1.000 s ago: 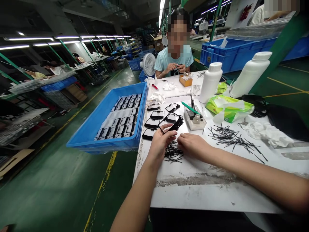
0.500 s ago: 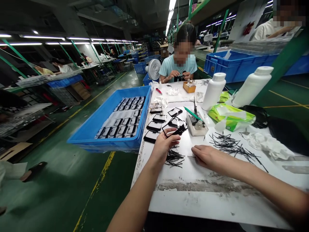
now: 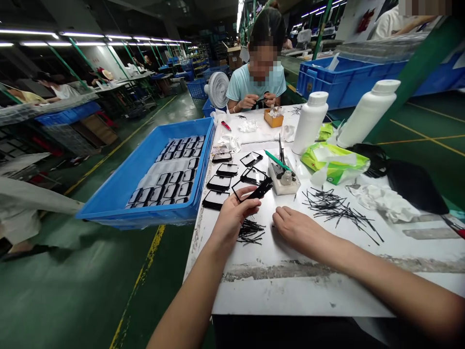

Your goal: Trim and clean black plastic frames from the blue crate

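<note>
Between the thumb and fingers of my left hand is a black frame, held tilted above the white table. My right hand rests low on the table with its fingers curled; whatever they pinch is hidden. Beneath my left hand lies a pile of short black strips. A looser heap of black strips spreads to the right of my right hand. Several black-rimmed frames lie in rows at the table's left side.
A blue bin of framed parts stands at the left. Beyond my hands are a white holder with a green tool, two white bottles, a green packet and crumpled tissue. A person sits opposite.
The view has shifted, so the table and bin appear further left. My left hand has turned the black frame slightly. The thin strip seen by my right fingertips is no longer visible.
</note>
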The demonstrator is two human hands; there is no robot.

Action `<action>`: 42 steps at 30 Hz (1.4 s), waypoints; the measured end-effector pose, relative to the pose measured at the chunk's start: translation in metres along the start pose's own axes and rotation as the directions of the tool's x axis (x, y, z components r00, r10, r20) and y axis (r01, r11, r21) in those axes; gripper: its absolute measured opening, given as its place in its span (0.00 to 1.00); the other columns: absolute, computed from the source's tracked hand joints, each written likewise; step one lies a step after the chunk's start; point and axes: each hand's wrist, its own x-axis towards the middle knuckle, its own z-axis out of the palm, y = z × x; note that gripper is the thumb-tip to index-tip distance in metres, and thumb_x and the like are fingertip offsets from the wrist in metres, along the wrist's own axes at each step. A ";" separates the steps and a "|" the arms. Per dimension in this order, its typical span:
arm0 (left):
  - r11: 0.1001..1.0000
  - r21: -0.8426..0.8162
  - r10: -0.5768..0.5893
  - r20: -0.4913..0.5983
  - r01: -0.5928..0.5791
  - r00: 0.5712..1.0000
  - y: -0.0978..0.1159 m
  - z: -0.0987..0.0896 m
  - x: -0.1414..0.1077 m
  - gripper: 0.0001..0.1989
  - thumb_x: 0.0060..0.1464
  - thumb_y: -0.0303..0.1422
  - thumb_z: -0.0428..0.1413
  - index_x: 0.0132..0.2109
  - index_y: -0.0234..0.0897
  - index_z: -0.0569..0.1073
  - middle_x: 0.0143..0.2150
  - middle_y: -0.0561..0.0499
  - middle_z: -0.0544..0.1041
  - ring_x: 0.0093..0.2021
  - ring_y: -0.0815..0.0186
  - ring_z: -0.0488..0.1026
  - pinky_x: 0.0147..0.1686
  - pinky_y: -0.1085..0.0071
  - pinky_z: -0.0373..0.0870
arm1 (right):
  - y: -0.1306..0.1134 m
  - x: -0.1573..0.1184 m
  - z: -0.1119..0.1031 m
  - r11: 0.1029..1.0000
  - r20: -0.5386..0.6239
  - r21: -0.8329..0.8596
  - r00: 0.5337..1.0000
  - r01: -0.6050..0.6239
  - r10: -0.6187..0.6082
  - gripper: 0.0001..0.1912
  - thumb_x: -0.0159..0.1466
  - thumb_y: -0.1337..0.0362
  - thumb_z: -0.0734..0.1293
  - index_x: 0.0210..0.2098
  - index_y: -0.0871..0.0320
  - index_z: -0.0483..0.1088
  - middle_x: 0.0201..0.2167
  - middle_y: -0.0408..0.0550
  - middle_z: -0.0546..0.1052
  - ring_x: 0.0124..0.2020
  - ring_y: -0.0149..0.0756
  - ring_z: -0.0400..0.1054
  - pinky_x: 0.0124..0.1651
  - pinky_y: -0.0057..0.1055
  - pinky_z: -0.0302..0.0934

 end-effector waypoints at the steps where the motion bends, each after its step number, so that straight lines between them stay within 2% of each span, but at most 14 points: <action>1: 1.000 -0.005 -0.013 0.010 0.013 1.000 0.000 0.000 0.000 0.22 0.42 0.28 0.64 0.47 0.36 0.73 0.32 0.52 0.74 0.33 0.75 0.70 0.36 0.79 0.68 | 0.000 -0.002 -0.002 1.000 0.003 0.009 1.000 0.000 0.000 0.12 0.56 0.83 0.55 0.30 0.62 0.61 0.30 0.53 0.66 0.30 0.38 0.57 0.30 0.31 0.46; 4: 0.998 -0.013 -0.063 0.040 0.064 0.997 -0.001 0.000 0.000 0.21 0.42 0.27 0.63 0.47 0.36 0.75 0.32 0.52 0.74 0.31 0.77 0.68 0.33 0.81 0.66 | 0.003 -0.012 -0.017 0.983 0.010 0.184 1.000 -0.008 0.006 0.13 0.52 0.84 0.55 0.30 0.61 0.58 0.29 0.49 0.64 0.29 0.34 0.55 0.29 0.29 0.47; 6: 0.997 -0.013 -0.081 0.063 0.082 0.995 -0.003 0.000 0.000 0.20 0.41 0.26 0.63 0.46 0.37 0.76 0.32 0.53 0.73 0.29 0.78 0.66 0.32 0.82 0.64 | 0.007 -0.019 -0.033 0.916 -0.003 0.400 1.000 -0.021 0.024 0.10 0.56 0.81 0.55 0.32 0.60 0.57 0.29 0.46 0.64 0.28 0.31 0.55 0.29 0.27 0.49; 9: 0.998 0.009 -0.068 0.097 0.068 0.993 -0.007 0.002 -0.002 0.19 0.41 0.27 0.64 0.44 0.41 0.76 0.35 0.54 0.74 0.30 0.79 0.66 0.33 0.81 0.64 | 0.013 -0.026 -0.055 0.699 -0.058 0.714 0.991 -0.046 0.124 0.05 0.66 0.69 0.57 0.42 0.58 0.60 0.29 0.42 0.67 0.27 0.27 0.59 0.30 0.25 0.54; 11: 0.998 0.044 -0.048 0.115 0.043 0.992 -0.010 0.004 -0.003 0.18 0.41 0.28 0.64 0.43 0.42 0.77 0.36 0.55 0.75 0.30 0.78 0.65 0.33 0.80 0.64 | 0.016 -0.028 -0.064 0.538 -0.069 0.840 0.971 -0.067 0.228 0.09 0.67 0.62 0.59 0.47 0.55 0.62 0.29 0.41 0.70 0.28 0.25 0.63 0.31 0.23 0.58; 14: 0.991 0.129 0.004 0.117 -0.020 0.993 -0.013 0.007 -0.005 0.17 0.42 0.32 0.65 0.43 0.41 0.77 0.37 0.53 0.75 0.30 0.77 0.66 0.33 0.79 0.64 | 0.017 -0.028 -0.070 0.309 -0.047 0.948 0.926 -0.076 0.373 0.09 0.65 0.58 0.64 0.42 0.55 0.67 0.30 0.43 0.72 0.30 0.26 0.68 0.32 0.22 0.62; 16: 0.981 0.178 0.049 0.116 -0.070 0.992 -0.015 0.008 -0.006 0.17 0.43 0.33 0.65 0.43 0.40 0.76 0.38 0.52 0.76 0.33 0.75 0.68 0.34 0.78 0.65 | 0.017 -0.027 -0.069 0.151 -0.047 0.988 0.899 -0.021 0.435 0.09 0.63 0.58 0.66 0.40 0.57 0.68 0.32 0.44 0.74 0.32 0.28 0.70 0.35 0.24 0.66; 18: 0.975 0.200 0.075 0.129 -0.101 0.989 -0.015 0.009 -0.008 0.16 0.44 0.33 0.64 0.43 0.39 0.76 0.38 0.51 0.76 0.35 0.73 0.69 0.34 0.78 0.66 | 0.017 -0.026 -0.067 0.058 -0.070 0.997 0.874 0.048 0.481 0.09 0.62 0.59 0.67 0.39 0.58 0.68 0.33 0.45 0.74 0.34 0.29 0.71 0.39 0.26 0.67; 20: 0.973 0.201 0.084 0.143 -0.112 0.986 -0.014 0.010 -0.010 0.15 0.44 0.32 0.64 0.42 0.39 0.76 0.38 0.51 0.77 0.36 0.73 0.70 0.35 0.78 0.66 | 0.017 -0.026 -0.065 0.086 -0.100 0.994 0.845 0.064 0.526 0.08 0.62 0.60 0.67 0.38 0.57 0.69 0.32 0.45 0.75 0.34 0.29 0.71 0.38 0.24 0.67; 22: 0.974 0.192 0.090 0.149 -0.118 0.985 -0.013 0.011 -0.012 0.15 0.45 0.32 0.64 0.42 0.40 0.75 0.38 0.52 0.77 0.35 0.74 0.70 0.34 0.79 0.67 | 0.018 -0.025 -0.062 0.221 -0.169 0.974 0.824 0.054 0.541 0.06 0.62 0.62 0.68 0.37 0.57 0.70 0.32 0.44 0.74 0.33 0.27 0.70 0.35 0.22 0.64; 25: 0.975 0.176 0.110 0.157 -0.138 0.981 -0.011 0.012 -0.014 0.15 0.45 0.31 0.64 0.43 0.41 0.75 0.36 0.54 0.76 0.33 0.75 0.70 0.31 0.81 0.67 | 0.019 -0.023 -0.059 0.470 -0.344 0.877 0.812 0.099 0.472 0.01 0.62 0.66 0.67 0.35 0.56 0.71 0.34 0.43 0.71 0.34 0.25 0.66 0.35 0.23 0.60; 27: 0.974 0.170 0.125 0.161 -0.153 0.979 -0.010 0.013 -0.016 0.15 0.45 0.30 0.64 0.42 0.42 0.75 0.35 0.55 0.76 0.32 0.76 0.70 0.30 0.82 0.66 | 0.019 -0.022 -0.058 0.560 -0.422 0.817 0.805 0.139 0.416 0.03 0.63 0.69 0.66 0.36 0.56 0.70 0.34 0.43 0.69 0.35 0.25 0.64 0.36 0.24 0.59; 35: 0.923 0.273 0.241 0.135 -0.270 0.961 -0.008 0.015 -0.022 0.11 0.47 0.30 0.63 0.40 0.41 0.74 0.41 0.55 0.76 0.42 0.72 0.73 0.37 0.81 0.70 | 0.020 -0.020 -0.053 0.674 -0.486 0.722 0.808 0.156 0.334 0.05 0.63 0.72 0.64 0.38 0.58 0.70 0.34 0.45 0.67 0.33 0.24 0.62 0.35 0.24 0.59; 42: 0.847 0.377 0.358 0.119 -0.376 0.926 -0.009 0.016 -0.025 0.11 0.47 0.31 0.62 0.40 0.42 0.74 0.40 0.55 0.76 0.43 0.71 0.73 0.41 0.78 0.72 | 0.021 -0.020 -0.051 0.763 -0.538 0.629 0.794 0.153 0.284 0.06 0.63 0.74 0.63 0.38 0.60 0.69 0.34 0.46 0.68 0.35 0.26 0.63 0.35 0.25 0.58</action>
